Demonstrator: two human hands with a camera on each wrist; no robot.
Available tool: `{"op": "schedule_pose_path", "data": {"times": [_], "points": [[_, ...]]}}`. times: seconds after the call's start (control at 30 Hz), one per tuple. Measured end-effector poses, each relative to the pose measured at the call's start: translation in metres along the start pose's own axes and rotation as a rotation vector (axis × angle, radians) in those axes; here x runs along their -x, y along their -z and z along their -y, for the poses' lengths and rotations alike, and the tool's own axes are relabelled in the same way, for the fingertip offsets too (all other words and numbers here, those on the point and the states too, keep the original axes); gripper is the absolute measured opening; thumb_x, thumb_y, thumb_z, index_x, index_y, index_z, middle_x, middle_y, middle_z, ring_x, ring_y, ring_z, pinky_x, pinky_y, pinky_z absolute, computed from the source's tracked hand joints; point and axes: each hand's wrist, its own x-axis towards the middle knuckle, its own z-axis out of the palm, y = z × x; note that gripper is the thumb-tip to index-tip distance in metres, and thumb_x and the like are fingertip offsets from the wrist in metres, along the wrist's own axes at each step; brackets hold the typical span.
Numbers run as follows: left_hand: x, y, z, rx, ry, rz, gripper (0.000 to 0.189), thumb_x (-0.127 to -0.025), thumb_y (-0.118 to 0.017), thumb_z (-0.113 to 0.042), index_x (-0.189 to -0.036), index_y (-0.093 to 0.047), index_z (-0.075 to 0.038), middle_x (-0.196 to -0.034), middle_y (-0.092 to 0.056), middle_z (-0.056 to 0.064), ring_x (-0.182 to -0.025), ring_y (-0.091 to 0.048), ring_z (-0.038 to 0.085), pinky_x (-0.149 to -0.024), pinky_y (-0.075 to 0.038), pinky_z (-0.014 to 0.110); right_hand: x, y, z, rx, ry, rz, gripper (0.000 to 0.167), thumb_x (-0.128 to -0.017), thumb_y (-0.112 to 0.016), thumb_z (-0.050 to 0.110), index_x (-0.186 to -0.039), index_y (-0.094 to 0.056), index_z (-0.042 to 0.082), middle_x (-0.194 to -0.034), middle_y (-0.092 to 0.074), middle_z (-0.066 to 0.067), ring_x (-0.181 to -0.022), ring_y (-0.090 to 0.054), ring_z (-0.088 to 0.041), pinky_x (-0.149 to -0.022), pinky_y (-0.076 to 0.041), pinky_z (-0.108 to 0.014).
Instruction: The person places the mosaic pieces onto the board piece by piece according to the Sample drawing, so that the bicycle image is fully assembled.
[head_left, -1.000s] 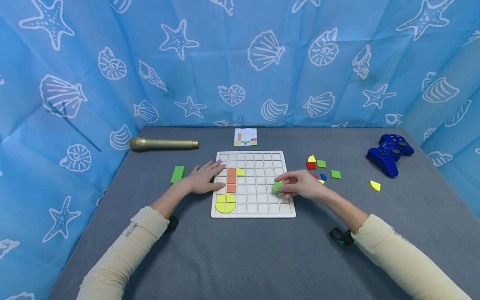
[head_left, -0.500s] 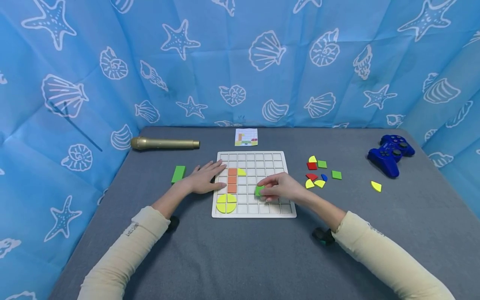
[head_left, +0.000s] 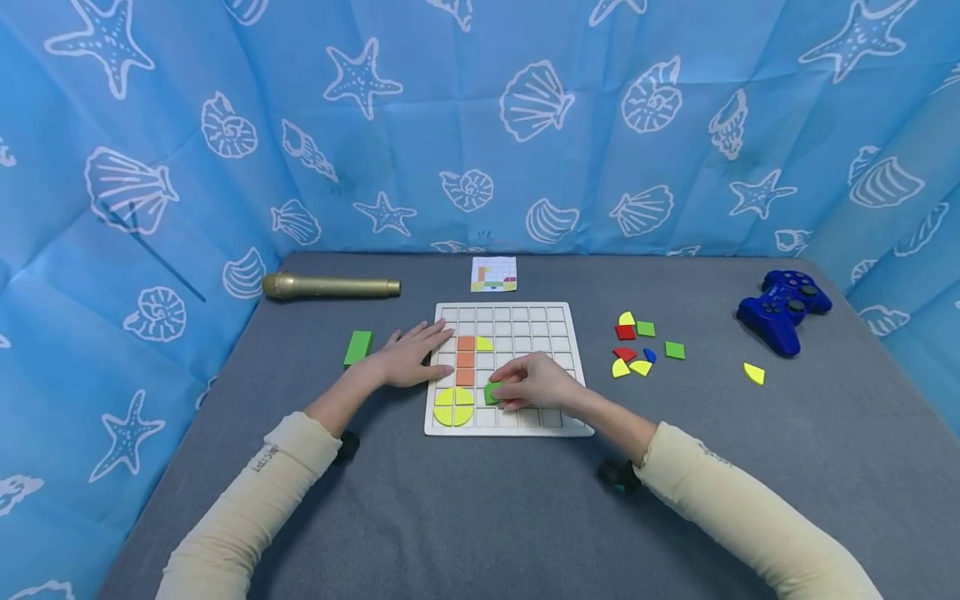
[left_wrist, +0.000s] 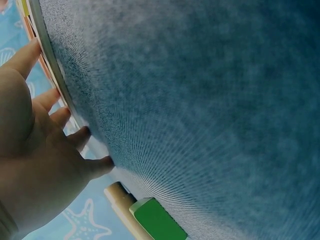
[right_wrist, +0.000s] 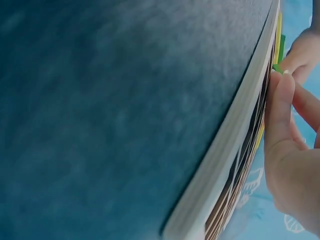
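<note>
A white grid board (head_left: 540, 329) lies on the grey table. On its left part sit orange squares (head_left: 465, 360), a yellow quarter piece (head_left: 483, 343) and a yellow circle (head_left: 453, 407) made of quarter pieces. My right hand (head_left: 542, 383) pinches a green square tile (head_left: 491, 393) over the lower part of the grid, just right of the yellow circle. In the right wrist view, thumb and fingertips meet at the green tile (right_wrist: 278, 68). Fingers spread, my left hand (head_left: 405, 357) rests with its fingertips and thumb on the board's left edge.
Right of the board lie loose green squares (head_left: 674, 351), red pieces (head_left: 625, 332), yellow quarter pieces (head_left: 754, 373) and a small blue piece (head_left: 650, 356). Around stand a blue game controller (head_left: 783, 310), a gold microphone (head_left: 332, 287), a green block (head_left: 358, 348) and a pattern card (head_left: 493, 274).
My right hand has carried the green tile leftward across the board, from its right side to beside the yellow circle. The left hand has stayed in place.
</note>
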Motion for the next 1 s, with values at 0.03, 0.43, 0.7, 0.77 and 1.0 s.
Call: {"op": "schedule_pose_path", "data": {"times": [0.03,0.43,0.7,0.77,1.0], "points": [[0.000,0.000,0.000,-0.001,0.002,0.000,0.073,-0.097,-0.047,-0.050,-0.155,-0.017,-0.016,-0.159,-0.008,0.006,-0.143,-0.004,0.032,-0.109,-0.004,0.061,-0.001,-0.001,0.000,0.006,0.001,-0.005,0.023,-0.087,-0.071,0.008,-0.107,-0.069,-0.003,-0.078,-0.067,-0.012,-0.066,-0.067,-0.017,-0.063,-0.055,-0.029],[0.000,0.001,-0.001,-0.006,0.013,0.010,0.073,-0.097,-0.047,-0.050,-0.155,-0.018,-0.017,-0.159,-0.008,0.006,-0.143,-0.004,0.032,-0.108,-0.004,0.062,-0.005,-0.013,0.002,0.077,0.001,-0.095,0.013,-0.084,-0.074,0.007,-0.094,-0.071,0.000,-0.072,-0.065,-0.009,-0.060,-0.066,-0.016,-0.057,-0.055,-0.028],[0.000,0.000,-0.002,0.002,0.004,0.013,0.073,-0.097,-0.047,-0.050,-0.155,-0.018,-0.017,-0.159,-0.007,0.006,-0.143,-0.004,0.032,-0.108,-0.004,0.062,-0.003,-0.011,0.003,0.191,0.003,-0.116,0.014,-0.088,-0.071,0.018,-0.093,-0.073,0.005,-0.070,-0.066,-0.005,-0.062,-0.064,-0.015,-0.057,-0.053,-0.028],[0.000,0.000,-0.001,0.004,0.004,0.012,0.073,-0.097,-0.047,-0.050,-0.155,-0.017,-0.017,-0.159,-0.007,0.006,-0.143,-0.004,0.032,-0.108,-0.004,0.062,-0.003,-0.011,0.003,0.173,-0.004,-0.110,0.014,-0.089,-0.069,0.018,-0.094,-0.073,0.005,-0.071,-0.066,-0.005,-0.063,-0.064,-0.016,-0.058,-0.054,-0.029],[0.001,0.002,-0.003,-0.004,0.013,0.012,0.073,-0.097,-0.047,-0.050,-0.155,-0.017,-0.017,-0.159,-0.008,0.006,-0.143,-0.004,0.032,-0.108,-0.004,0.062,-0.003,-0.009,0.003,0.099,-0.022,-0.069,0.018,-0.092,-0.065,0.018,-0.101,-0.072,0.004,-0.077,-0.068,-0.006,-0.068,-0.065,-0.016,-0.061,-0.055,-0.029]]}}
